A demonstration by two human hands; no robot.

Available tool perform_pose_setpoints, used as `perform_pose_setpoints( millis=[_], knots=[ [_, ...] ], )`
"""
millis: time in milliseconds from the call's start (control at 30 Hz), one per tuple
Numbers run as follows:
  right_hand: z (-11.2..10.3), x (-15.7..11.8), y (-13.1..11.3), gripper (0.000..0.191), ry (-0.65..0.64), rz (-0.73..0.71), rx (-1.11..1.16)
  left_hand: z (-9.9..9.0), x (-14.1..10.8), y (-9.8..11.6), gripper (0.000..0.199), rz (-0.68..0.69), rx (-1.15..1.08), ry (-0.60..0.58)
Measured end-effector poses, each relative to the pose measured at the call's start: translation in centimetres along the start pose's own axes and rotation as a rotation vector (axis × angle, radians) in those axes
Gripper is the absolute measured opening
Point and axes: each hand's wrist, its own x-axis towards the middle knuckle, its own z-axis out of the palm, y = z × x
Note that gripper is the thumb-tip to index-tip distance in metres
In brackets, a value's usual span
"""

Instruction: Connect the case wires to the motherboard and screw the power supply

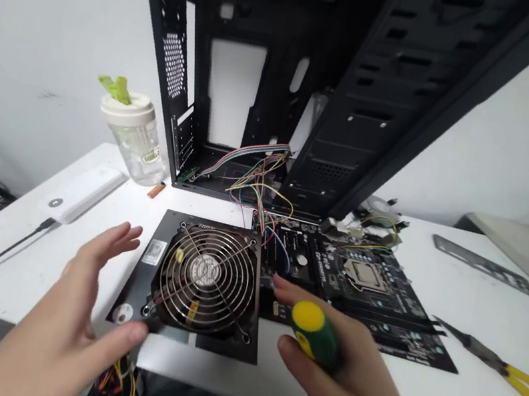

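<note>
A black computer power supply (pixel 249 351) with a round wire fan grille (pixel 206 269) lies on the white table, fan side up. My left hand (pixel 82 303) is open at its left side, fingers spread. The thumb is over its near left corner; I cannot tell whether it touches. My right hand (pixel 343 360) holds a screwdriver (pixel 316 332) with a green and yellow handle, its butt end facing me and its shaft hidden. That hand is right of the power supply, above the near edge of a black motherboard (pixel 411 293) with a silver processor (pixel 367 276).
Behind stands an open black computer case (pixel 383 123), with loose coloured wires (pixel 259 184) hanging from it. A lidded cup (pixel 135 139) and a white box (pixel 79 197) with a cable are left. Yellow-handled pliers (pixel 486 357) and an I/O plate (pixel 484 264) are right. Bundled wires (pixel 118 383) hang below the table's front edge.
</note>
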Motion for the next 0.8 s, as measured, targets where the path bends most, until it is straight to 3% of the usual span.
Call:
perform_pose_setpoints(
  millis=[133,267,400,633,800],
  knots=[
    [1.3,-1.9,0.3,0.046,-0.118,0.235,0.160,1.3,-1.9,0.1,0.088,-0.007,-0.018,-0.097],
    [2.3,-2.2,-0.2,0.054,-0.195,0.350,0.419,2.0,-2.2,0.6,0.083,-0.091,-0.115,0.012],
    [3.2,-2.1,-0.5,0.060,-0.189,0.410,0.563,1.6,-1.5,0.0,0.081,-0.098,-0.153,0.031],
    [5.6,-1.2,-1.8,0.039,-0.285,0.392,0.606,-0.3,0.4,-2.8,0.086,-0.066,-0.062,0.017],
    [7.3,0.4,-2.8,0.017,-0.402,0.347,0.627,-1.3,1.5,-4.5,0.089,-0.132,-0.086,0.106]
  ],
)
